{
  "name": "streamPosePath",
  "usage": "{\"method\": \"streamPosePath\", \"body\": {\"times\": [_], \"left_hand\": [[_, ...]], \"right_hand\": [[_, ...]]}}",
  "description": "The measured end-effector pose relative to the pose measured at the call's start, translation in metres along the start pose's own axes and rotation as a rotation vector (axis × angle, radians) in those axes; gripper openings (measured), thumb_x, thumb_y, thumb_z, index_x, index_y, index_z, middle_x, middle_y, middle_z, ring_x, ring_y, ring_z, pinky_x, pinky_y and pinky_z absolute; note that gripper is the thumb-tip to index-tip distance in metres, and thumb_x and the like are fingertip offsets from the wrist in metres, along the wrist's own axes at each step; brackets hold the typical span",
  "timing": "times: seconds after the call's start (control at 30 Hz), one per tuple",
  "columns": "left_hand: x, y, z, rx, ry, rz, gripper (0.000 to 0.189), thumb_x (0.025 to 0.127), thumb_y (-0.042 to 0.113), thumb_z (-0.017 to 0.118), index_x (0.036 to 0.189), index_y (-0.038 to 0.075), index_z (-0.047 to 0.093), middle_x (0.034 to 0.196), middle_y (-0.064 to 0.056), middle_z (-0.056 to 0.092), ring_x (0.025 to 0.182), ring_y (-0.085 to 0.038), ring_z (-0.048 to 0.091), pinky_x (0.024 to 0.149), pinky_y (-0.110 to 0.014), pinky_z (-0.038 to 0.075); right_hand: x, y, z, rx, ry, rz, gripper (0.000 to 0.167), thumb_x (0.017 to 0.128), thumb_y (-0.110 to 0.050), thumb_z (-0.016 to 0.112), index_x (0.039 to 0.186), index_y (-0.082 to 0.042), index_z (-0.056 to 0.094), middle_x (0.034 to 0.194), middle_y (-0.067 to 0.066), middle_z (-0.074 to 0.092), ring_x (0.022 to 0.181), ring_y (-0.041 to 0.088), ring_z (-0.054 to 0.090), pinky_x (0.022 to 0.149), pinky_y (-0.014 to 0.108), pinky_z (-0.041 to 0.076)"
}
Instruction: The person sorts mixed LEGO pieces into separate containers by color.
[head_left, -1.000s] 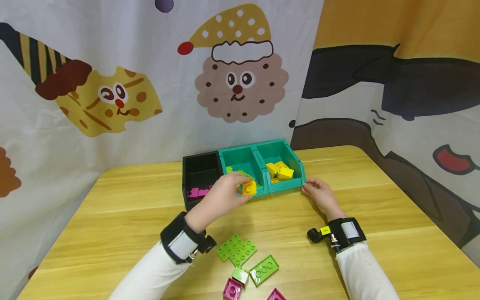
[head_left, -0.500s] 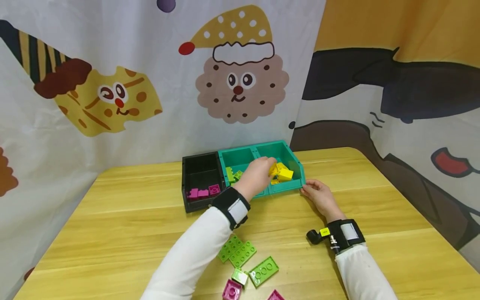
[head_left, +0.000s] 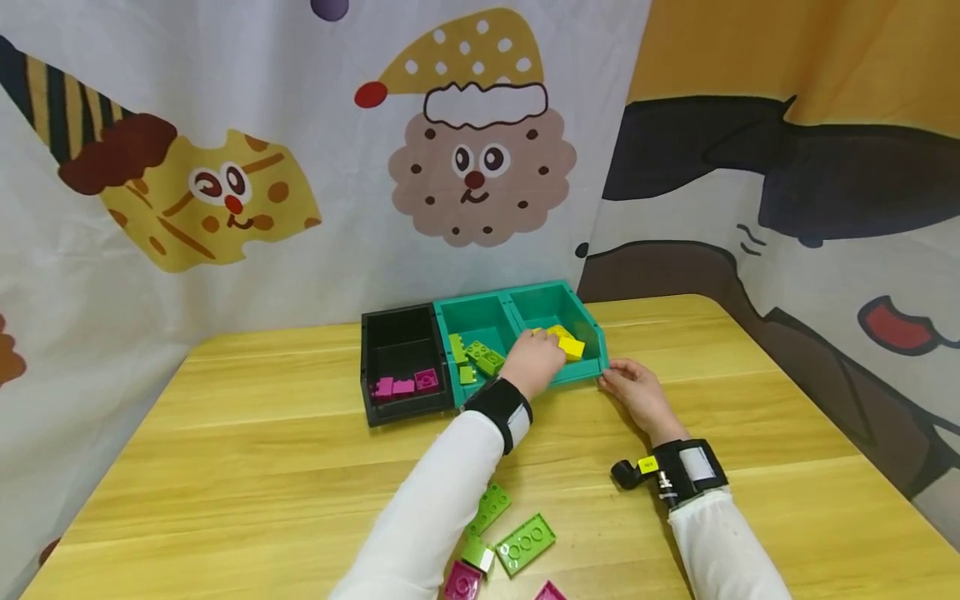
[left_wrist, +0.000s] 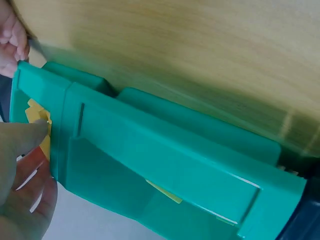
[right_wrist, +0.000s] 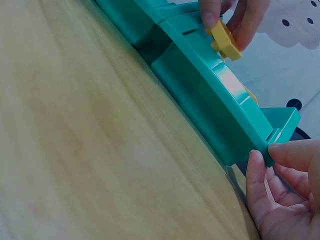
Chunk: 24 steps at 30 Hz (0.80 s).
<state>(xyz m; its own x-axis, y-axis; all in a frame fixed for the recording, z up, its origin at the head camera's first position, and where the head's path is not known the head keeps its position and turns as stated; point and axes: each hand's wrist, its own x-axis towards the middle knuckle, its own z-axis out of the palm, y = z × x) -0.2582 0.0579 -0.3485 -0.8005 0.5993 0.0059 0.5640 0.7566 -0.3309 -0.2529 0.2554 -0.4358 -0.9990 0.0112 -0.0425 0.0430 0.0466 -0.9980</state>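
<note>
In the right wrist view my left hand (right_wrist: pixel 240 17) pinches a yellow toy brick (right_wrist: pixel 226 42) between thumb and fingers, over the front lip of the right teal bin (head_left: pixel 602 342). The head view has the left hand's back hiding most of that brick; more yellow bricks (head_left: pixel 572 348) lie in the bin behind it. At the bin's front right corner, my right hand (head_left: pixel 643 398) grips the edge between thumb and finger.
A middle teal bin (head_left: pixel 472 312) holds lime green bricks (head_left: pixel 487 358). Left of it, a black bin (head_left: pixel 397 325) holds pink bricks (head_left: pixel 405 387). Loose green bricks (head_left: pixel 527 544) and pink bricks (head_left: pixel 462 581) lie on the wooden table (head_left: pixel 247 467) near the front.
My left hand has moved right with the yellow brick, from in front of the middle bin to the right bin, lowering slightly since half a second ago. My right hand stays at the bin's corner.
</note>
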Motion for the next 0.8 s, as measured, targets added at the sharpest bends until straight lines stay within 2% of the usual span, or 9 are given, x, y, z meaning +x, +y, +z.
{"method": "streamPosePath", "body": {"times": [0.1, 0.3, 0.5, 0.6, 0.8], "left_hand": [[0.001, 0.002, 0.003, 0.052, -0.026, -0.002, 0.023, 0.096, 0.019, 0.055, 0.114, 0.027, 0.067, 0.124, 0.003, 0.059, 0.114, -0.017, 0.052, 0.100, -0.035, 0.039], [0.001, 0.005, 0.008, 0.075, -0.087, -0.059, 0.025, 0.098, 0.022, 0.051, 0.116, 0.031, 0.065, 0.120, 0.006, 0.060, 0.112, -0.016, 0.049, 0.096, -0.035, 0.035], [-0.001, 0.005, 0.010, 0.086, -0.139, -0.069, 0.025, 0.099, 0.025, 0.049, 0.115, 0.034, 0.065, 0.118, 0.012, 0.064, 0.121, -0.015, 0.045, 0.104, -0.039, 0.029], [-0.002, 0.005, 0.011, 0.068, -0.138, -0.071, 0.025, 0.099, 0.026, 0.049, 0.118, 0.033, 0.064, 0.121, 0.012, 0.063, 0.124, -0.015, 0.043, 0.108, -0.040, 0.026], [-0.006, 0.002, 0.011, -0.059, -0.060, -0.040, 0.037, 0.098, 0.028, 0.051, 0.135, 0.028, 0.050, 0.135, 0.003, 0.051, 0.127, -0.018, 0.042, 0.106, -0.038, 0.031]], "right_hand": [[0.000, 0.000, 0.000, -0.003, -0.002, 0.001, 0.035, 0.097, -0.003, 0.047, 0.125, 0.016, 0.038, 0.089, -0.007, 0.056, 0.084, -0.001, 0.060, 0.080, 0.014, 0.050], [-0.001, 0.000, 0.001, 0.006, -0.008, 0.004, 0.035, 0.096, -0.002, 0.047, 0.125, 0.017, 0.038, 0.088, -0.007, 0.057, 0.083, -0.001, 0.060, 0.079, 0.014, 0.050], [0.000, -0.001, 0.003, 0.022, -0.007, 0.001, 0.034, 0.096, -0.001, 0.048, 0.123, 0.017, 0.038, 0.088, -0.006, 0.056, 0.082, 0.000, 0.060, 0.079, 0.014, 0.050], [0.000, -0.001, 0.004, 0.023, -0.012, -0.005, 0.036, 0.096, -0.002, 0.049, 0.123, 0.018, 0.038, 0.088, -0.005, 0.056, 0.083, 0.000, 0.060, 0.079, 0.014, 0.050], [0.001, 0.002, 0.000, -0.019, 0.002, -0.001, 0.034, 0.097, -0.004, 0.048, 0.124, 0.016, 0.039, 0.087, -0.007, 0.057, 0.082, -0.002, 0.060, 0.078, 0.013, 0.050]]}}
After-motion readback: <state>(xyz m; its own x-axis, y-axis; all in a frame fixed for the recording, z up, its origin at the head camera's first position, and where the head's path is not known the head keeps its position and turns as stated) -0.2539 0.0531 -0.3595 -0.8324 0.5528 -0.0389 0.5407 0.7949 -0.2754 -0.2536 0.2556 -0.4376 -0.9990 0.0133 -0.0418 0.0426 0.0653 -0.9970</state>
